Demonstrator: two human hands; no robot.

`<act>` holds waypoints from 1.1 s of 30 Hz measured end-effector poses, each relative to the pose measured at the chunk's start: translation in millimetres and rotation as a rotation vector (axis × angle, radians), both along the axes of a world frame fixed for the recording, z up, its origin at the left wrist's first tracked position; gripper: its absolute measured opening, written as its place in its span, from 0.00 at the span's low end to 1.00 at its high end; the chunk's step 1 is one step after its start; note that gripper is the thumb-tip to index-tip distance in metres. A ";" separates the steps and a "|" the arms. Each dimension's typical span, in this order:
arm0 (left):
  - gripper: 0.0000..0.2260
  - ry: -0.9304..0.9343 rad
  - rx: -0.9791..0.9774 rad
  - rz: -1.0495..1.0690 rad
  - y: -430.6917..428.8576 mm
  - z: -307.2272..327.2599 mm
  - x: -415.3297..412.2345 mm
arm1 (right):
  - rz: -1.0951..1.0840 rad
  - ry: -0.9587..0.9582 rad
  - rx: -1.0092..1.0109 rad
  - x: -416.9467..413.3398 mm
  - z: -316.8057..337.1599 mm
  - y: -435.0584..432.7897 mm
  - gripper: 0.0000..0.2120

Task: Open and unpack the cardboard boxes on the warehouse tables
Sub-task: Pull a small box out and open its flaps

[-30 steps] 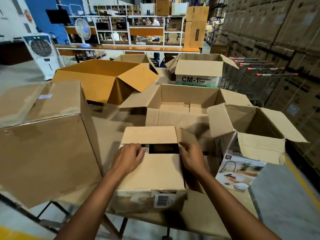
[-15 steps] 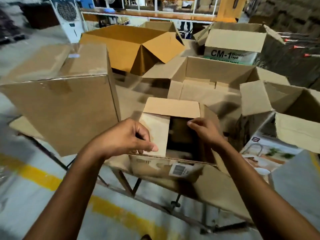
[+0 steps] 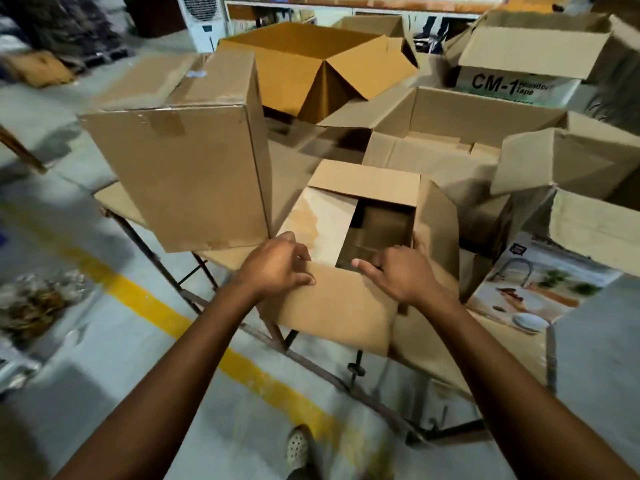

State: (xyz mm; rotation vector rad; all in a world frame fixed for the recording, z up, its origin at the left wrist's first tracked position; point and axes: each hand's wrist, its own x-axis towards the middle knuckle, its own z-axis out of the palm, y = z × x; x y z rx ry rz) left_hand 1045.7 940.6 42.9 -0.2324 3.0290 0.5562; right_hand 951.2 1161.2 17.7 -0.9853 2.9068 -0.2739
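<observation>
A small cardboard box point(image 3: 346, 306) stands at the table's near edge with its top flaps spread. Brown packages point(image 3: 381, 226) show inside its dark opening. The near flap is folded down toward me. My left hand point(image 3: 277, 268) pinches that flap at its left corner, thumb on top. At the opening's near right corner my right hand point(image 3: 398, 275) holds the box, fingers curled over the rim into the box and thumb pointing left.
A tall taped box point(image 3: 180, 174) stands just left. Behind are an open orange-brown box point(image 3: 311, 64), a wide open box point(image 3: 450, 133) and a CM-1 tape box point(image 3: 512, 84). At right, an open box point(image 3: 571, 168) stands over a printed faucet carton point(image 3: 540, 289). A yellow line point(image 3: 156, 306) crosses the floor.
The small box's near flap has been swung open and folded down toward me, exposing the contents. Both hands shifted to the near edge. My view dropped lower.
</observation>
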 end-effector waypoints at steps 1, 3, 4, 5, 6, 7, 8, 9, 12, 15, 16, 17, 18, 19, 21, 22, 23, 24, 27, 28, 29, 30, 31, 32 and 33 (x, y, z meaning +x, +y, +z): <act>0.15 -0.026 -0.024 -0.016 0.2 4.8 -0.9 | -0.002 -0.008 0.028 1.7 2.7 0.9 0.30; 0.20 -0.069 -0.006 -0.039 -0.3 12.9 -3.0 | 0.003 -0.027 0.066 7.5 5.9 2.8 0.27; 0.22 -0.070 0.009 -0.050 0.4 16.9 -7.9 | 0.005 -0.032 0.076 9.8 10.0 4.0 0.26; 0.22 -0.060 0.022 -0.069 0.8 16.5 -12.7 | 0.009 -0.062 0.085 13.1 12.1 4.7 0.24; 0.19 -0.044 0.025 -0.094 1.7 13.9 -19.8 | 0.014 -0.105 0.087 16.4 14.9 5.5 0.23; 0.16 -0.021 0.022 -0.124 4.1 11.6 -29.4 | 0.016 -0.144 0.083 18.9 19.5 6.7 0.22; 0.14 0.001 0.017 -0.158 6.3 8.0 -41.8 | 0.014 -0.171 0.078 19.0 25.5 7.4 0.21; 0.12 0.016 0.003 -0.198 8.9 4.3 -54.4 | 0.014 -0.199 0.079 18.3 31.8 7.9 0.21; 0.10 0.024 -0.105 -0.340 13.9 -10.4 -92.2 | -0.023 -0.240 0.124 14.3 45.1 4.3 0.19; 0.11 0.003 -0.232 -0.401 14.0 -17.3 -129.7 | -0.136 -0.143 0.079 -5.4 43.8 -2.6 0.17; 0.13 0.034 -0.254 -0.392 13.8 -15.1 -141.8 | -0.176 -0.094 0.064 -18.1 39.0 -4.3 0.17; 0.14 0.081 -0.258 -0.370 14.3 -10.3 -151.2 | -0.209 -0.050 0.036 -31.4 33.2 -5.0 0.17; 0.16 0.138 -0.244 -0.342 13.9 -5.0 -162.0 | -0.242 -0.019 -0.004 -45.7 27.8 -5.7 0.17; 0.17 0.196 -0.224 -0.318 14.4 1.6 -171.5 | -0.276 -0.006 -0.034 -58.9 23.4 -5.4 0.17; 0.20 0.279 -0.190 -0.274 13.7 12.1 -190.3 | -0.347 -0.027 -0.042 -79.9 13.8 -4.4 0.19; 0.21 0.300 -0.182 -0.257 11.4 14.1 -201.2 | -0.374 -0.059 -0.036 -87.9 8.1 -4.0 0.20; 0.23 0.293 -0.178 -0.245 8.5 13.7 -212.9 | -0.393 -0.094 -0.035 -93.9 2.6 -5.1 0.22; 0.25 0.268 -0.181 -0.240 5.5 11.7 -224.0 | -0.403 -0.117 -0.046 -98.0 -1.9 -5.8 0.23; 0.29 0.121 -0.198 -0.225 -4.4 -5.9 -253.4 | -0.420 -0.145 -0.107 -103.0 -9.5 -7.6 0.22; 0.30 0.076 -0.221 -0.227 -7.2 -13.9 -258.9 | -0.429 -0.148 -0.128 -103.2 -10.1 -7.7 0.21; 0.29 0.053 -0.249 -0.233 -9.5 -21.7 -262.4 | -0.440 -0.150 -0.148 -103.1 -10.0 -7.3 0.20; 0.28 0.049 -0.264 -0.236 -11.2 -27.9 -264.6 | -0.448 -0.152 -0.162 -103.0 -9.5 -6.6 0.20; 0.27 0.044 -0.259 -0.234 -10.7 -32.0 -265.8 | -0.456 -0.158 -0.172 -103.1 -10.1 -5.7 0.21; 0.25 0.040 -0.246 -0.233 -9.6 -32.8 -266.3 | -0.464 -0.166 -0.186 -103.1 -9.7 -4.9 0.21; 0.25 0.034 -0.236 -0.230 -8.1 -33.5 -267.6 | -0.474 -0.178 -0.202 -102.6 -9.3 -4.6 0.22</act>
